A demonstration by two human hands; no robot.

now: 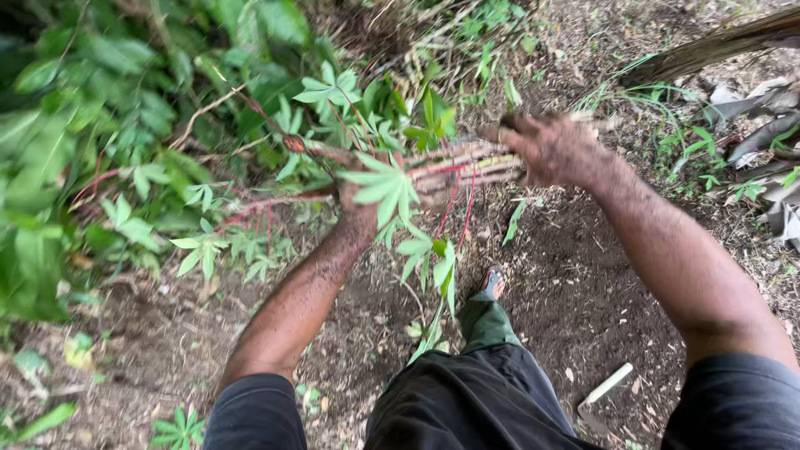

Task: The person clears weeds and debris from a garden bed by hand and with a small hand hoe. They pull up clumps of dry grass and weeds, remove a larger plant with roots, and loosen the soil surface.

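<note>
Right hand [554,150] (soil-caked) closes around a bundle of rough, knobbly stems [467,162]; left hand [358,196] grips its leafy end, red-stalked fingered leaves [387,187] draping over it.

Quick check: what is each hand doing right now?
Left hand: closed on the bundle of stems.
Right hand: closed on the same bundle.

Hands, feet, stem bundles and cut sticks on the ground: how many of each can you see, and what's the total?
Hands: 2, left hand and right hand
Stem bundle: 1
Foot: 1
Cut stick: 1
Total: 5
</note>
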